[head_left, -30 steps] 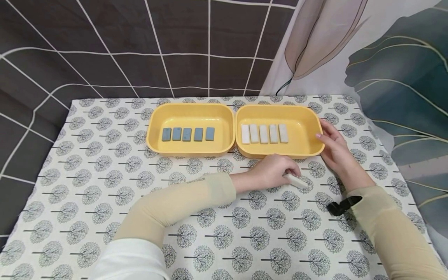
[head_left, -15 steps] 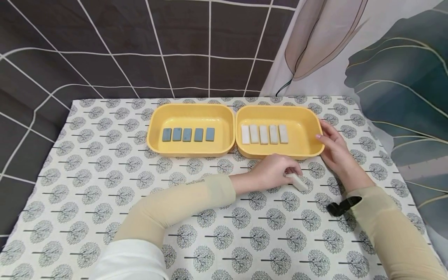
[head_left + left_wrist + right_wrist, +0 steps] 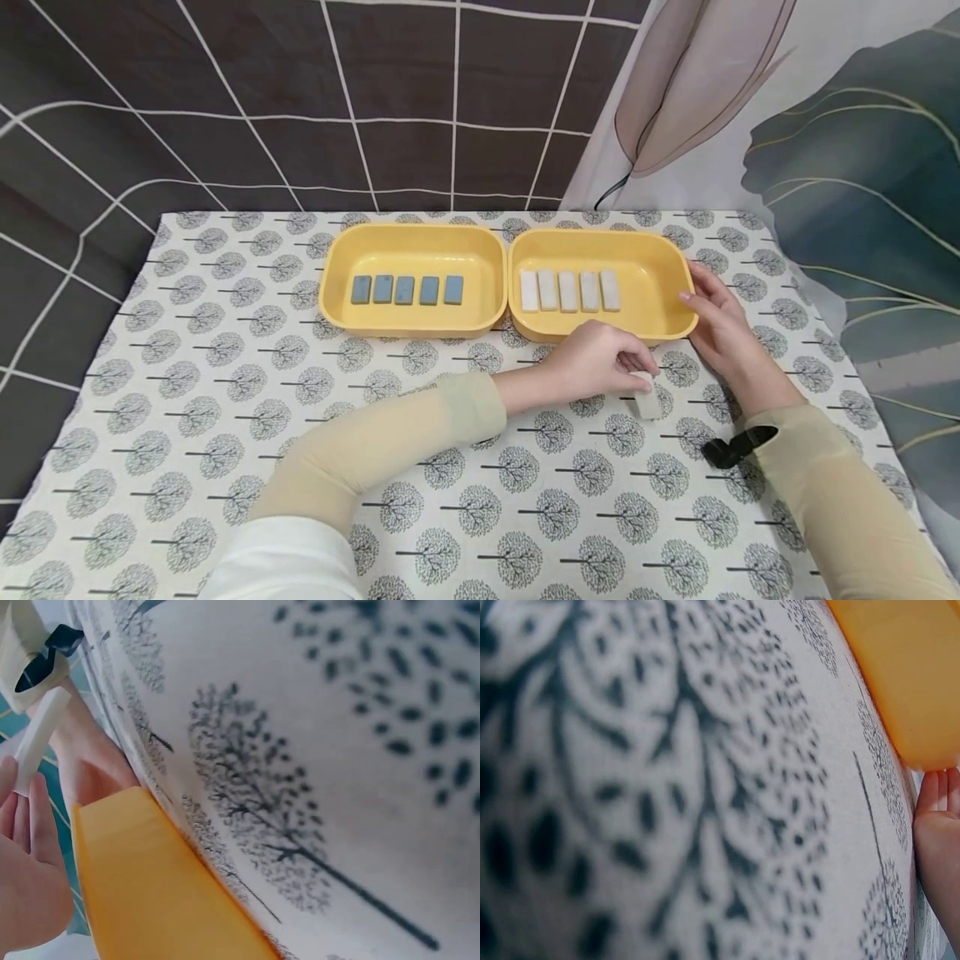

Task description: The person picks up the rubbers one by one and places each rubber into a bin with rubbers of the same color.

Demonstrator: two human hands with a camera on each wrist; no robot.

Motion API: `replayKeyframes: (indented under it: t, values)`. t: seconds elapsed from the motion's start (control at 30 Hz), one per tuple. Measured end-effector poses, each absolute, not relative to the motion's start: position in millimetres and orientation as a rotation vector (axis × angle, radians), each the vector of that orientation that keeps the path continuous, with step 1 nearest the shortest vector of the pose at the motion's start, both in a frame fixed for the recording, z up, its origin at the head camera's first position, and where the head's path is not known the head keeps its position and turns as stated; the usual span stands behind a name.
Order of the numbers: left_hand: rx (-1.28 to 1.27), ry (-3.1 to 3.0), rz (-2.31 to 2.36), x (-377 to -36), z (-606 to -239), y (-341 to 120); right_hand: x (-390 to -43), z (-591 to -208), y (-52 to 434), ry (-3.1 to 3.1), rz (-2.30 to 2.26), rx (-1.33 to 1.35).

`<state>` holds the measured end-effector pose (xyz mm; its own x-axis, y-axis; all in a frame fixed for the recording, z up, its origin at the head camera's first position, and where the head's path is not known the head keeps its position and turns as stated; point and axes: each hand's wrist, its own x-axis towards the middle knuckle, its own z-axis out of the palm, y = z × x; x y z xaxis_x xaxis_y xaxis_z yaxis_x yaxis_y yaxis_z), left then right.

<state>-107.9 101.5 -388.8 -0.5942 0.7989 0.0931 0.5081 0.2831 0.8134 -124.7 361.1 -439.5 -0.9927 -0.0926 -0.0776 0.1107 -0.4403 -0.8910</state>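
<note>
In front of the right yellow plastic box (image 3: 649, 304), my left hand (image 3: 592, 362) pinches a white rectangular block (image 3: 648, 402) by one end between thumb and fingers. Its free end points toward the front of the table. The left wrist view also shows this white block (image 3: 41, 739) in the fingertips. At the box's right end, my right hand (image 3: 726, 329) grips the wall, thumb over the rim and fingers outside. Several white blocks (image 3: 567, 292) lie in a row inside that box. Several blue-grey blocks (image 3: 405, 291) lie spaced in a row in the left yellow box (image 3: 482, 310).
The two boxes stand end to end near the back of the table, which has a tree-print cloth (image 3: 480, 508). Behind rises a dark curtain with white grid lines (image 3: 405, 154). A black strap (image 3: 738, 446) sits at the right wrist.
The white block in my left fingers has swung from pointing right to pointing toward the front. My left hand has shifted slightly right. The right hand keeps its hold on the box.
</note>
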Motion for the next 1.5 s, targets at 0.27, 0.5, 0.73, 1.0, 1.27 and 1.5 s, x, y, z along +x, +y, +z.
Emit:
replayKeyframes:
  t: [0.27, 0.5, 0.73, 1.0, 1.27, 1.5]
  values:
    - [1.153, 2.279, 1.204, -117, -381, 104, -124, -441, 362, 1.585, -2.564, 0.008]
    - [1.066, 2.237, 1.358, -130, -373, 104, -124, -441, 363, 1.580, -2.559, -0.009]
    - [1.000, 2.220, 1.473, -142, -372, 105, -124, -441, 363, 1.590, -2.556, -0.004]
    - [0.937, 2.261, 1.541, -156, -374, 109, -124, -441, 363, 1.613, -2.543, -0.001]
    - [0.823, 2.273, 1.657, -170, -380, 118, -124, -440, 363, 1.612, -2.549, 0.016]
    - [0.735, 2.248, 1.694, -179, -378, 123, -124, -441, 362, 1.628, -2.543, 0.002]
